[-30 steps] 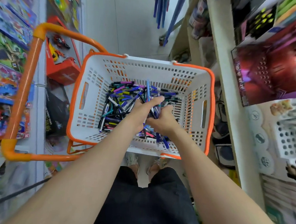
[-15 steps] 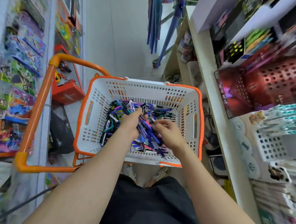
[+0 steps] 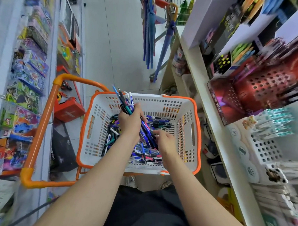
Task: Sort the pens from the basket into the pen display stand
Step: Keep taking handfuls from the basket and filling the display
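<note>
1. Compared with half a second ago, the left hand (image 3: 131,120) is raised off the pile inside the basket (image 3: 163,103). It grips a bundle of pens (image 3: 124,101), whose tips now cross the basket's far rim.
2. The right hand (image 3: 164,140) stays low in the basket with its fingers at the bundle's lower end. Whether it is pinching or only touching, I cannot tell.
3. The loose pens (image 3: 140,156) remain on the basket floor, partly hidden beneath both hands.
4. The pen display stand (image 3: 263,147) is on the shelf (image 3: 212,119) to the right of the basket. It is motion-blurred and its compartments are unreadable.
</note>
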`<state>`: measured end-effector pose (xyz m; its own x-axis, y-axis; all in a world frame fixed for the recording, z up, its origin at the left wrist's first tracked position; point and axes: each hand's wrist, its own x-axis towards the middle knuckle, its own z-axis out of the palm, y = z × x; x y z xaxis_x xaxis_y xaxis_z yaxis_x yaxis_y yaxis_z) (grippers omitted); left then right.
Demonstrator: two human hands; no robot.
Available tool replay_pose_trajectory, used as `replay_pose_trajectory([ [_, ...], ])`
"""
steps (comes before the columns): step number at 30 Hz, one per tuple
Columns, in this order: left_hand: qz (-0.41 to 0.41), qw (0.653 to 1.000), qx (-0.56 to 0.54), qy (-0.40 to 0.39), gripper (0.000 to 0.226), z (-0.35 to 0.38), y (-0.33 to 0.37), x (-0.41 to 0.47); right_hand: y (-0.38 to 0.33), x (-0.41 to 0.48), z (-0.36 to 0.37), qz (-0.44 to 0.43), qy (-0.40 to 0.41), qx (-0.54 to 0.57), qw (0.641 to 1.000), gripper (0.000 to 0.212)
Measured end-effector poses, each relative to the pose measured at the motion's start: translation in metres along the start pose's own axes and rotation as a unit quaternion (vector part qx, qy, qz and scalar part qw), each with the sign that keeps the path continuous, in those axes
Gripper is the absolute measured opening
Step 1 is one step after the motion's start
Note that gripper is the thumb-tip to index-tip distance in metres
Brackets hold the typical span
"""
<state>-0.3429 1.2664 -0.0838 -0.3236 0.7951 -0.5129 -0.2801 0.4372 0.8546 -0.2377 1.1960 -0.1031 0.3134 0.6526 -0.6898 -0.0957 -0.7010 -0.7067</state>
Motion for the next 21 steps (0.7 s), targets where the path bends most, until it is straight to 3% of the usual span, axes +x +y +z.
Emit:
replay_pose_trajectory([
  [5, 0.071, 0.994, 0.040, -0.079, 0.035, 0.011, 0.020, -0.024, -0.021, -0.014, 0.013, 0.171, -0.086, 0.169, 0.967, 0.041],
  [8, 0.113, 0.987, 0.058, -0.099, 0.030, 0.015, 0.027, -0.034, -0.024, -0.019, 0.014, 0.201, -0.109, 0.207, 0.951, 0.048],
  [12, 0.169, 0.974, 0.095, -0.117, 0.014, 0.015, 0.030, -0.047, -0.030, -0.017, 0.013, 0.159, -0.106, 0.304, 0.933, 0.029],
  [21, 0.224, 0.955, 0.154, -0.123, 0.026, 0.013, 0.028, -0.057, -0.029, -0.015, 0.019, 0.085, -0.181, 0.394, 0.897, 0.039],
])
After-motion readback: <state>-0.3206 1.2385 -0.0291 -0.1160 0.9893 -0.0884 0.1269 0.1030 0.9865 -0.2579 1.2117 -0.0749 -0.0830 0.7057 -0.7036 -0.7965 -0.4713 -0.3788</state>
